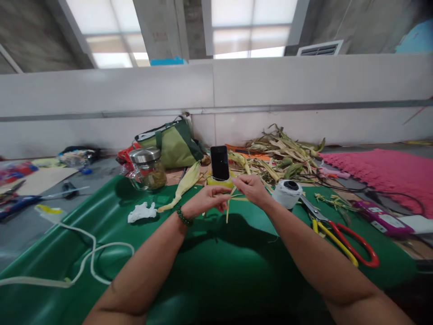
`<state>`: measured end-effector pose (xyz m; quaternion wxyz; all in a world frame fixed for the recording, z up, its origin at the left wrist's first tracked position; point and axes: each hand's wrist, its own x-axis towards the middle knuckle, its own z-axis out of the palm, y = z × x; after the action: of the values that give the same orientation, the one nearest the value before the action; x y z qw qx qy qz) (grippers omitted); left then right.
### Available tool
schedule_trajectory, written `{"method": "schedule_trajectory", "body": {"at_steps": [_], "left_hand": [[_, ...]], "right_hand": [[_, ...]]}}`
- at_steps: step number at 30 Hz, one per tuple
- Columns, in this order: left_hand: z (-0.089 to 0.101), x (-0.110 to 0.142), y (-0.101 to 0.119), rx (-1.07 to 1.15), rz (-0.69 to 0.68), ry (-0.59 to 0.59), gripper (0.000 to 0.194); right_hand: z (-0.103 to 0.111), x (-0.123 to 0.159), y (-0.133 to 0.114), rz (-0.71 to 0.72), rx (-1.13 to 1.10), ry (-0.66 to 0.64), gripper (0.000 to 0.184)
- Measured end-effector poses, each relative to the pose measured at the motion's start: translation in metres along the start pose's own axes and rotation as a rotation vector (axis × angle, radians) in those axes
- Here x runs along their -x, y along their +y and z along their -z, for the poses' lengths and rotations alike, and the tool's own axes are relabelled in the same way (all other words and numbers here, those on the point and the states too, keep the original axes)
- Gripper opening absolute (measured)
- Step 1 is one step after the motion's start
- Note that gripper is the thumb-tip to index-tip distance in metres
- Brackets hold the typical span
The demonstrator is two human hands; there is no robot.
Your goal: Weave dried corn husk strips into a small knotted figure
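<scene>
Above the green mat [216, 266], my left hand [205, 201], with a green bead bracelet [184, 217] at the wrist, is closed on thin pale corn husk strips [228, 212]. My right hand [253, 189] pinches the same strips from the other side, close to the left fingertips. Some strip ends poke out below and between the hands. A fine pale line, perhaps thread, shows in front of the phone [219, 162], which leans upright on a yellow base just beyond my hands. Beside my right forearm stands a spool of white thread [282, 195].
Scissors [338, 234] with red and yellow handles lie right. A pale corn husk [186, 185], crumpled tissue [142, 212] and glass jar [149, 174] are left. Behind sit a green bag [177, 146] and dried husks [287, 151]. A white cord [83, 266] loops at front left.
</scene>
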<state>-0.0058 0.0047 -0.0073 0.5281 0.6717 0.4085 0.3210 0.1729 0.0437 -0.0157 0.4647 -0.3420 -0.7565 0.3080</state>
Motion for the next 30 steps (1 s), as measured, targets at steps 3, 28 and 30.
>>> {"method": "schedule_trajectory", "body": {"at_steps": [3,28,30], "left_hand": [[0.012,-0.004,-0.002,0.305,-0.003,0.289,0.056],[-0.014,-0.005,-0.016,-0.549,-0.19,0.319,0.018],[-0.014,-0.005,-0.015,-0.62,-0.171,0.354,0.022]], "right_hand": [[0.006,-0.003,-0.002,-0.045,-0.074,0.171,0.051],[-0.01,0.014,-0.003,0.266,0.399,-0.054,0.018],[-0.01,0.014,-0.002,0.279,0.484,-0.033,0.019]]}}
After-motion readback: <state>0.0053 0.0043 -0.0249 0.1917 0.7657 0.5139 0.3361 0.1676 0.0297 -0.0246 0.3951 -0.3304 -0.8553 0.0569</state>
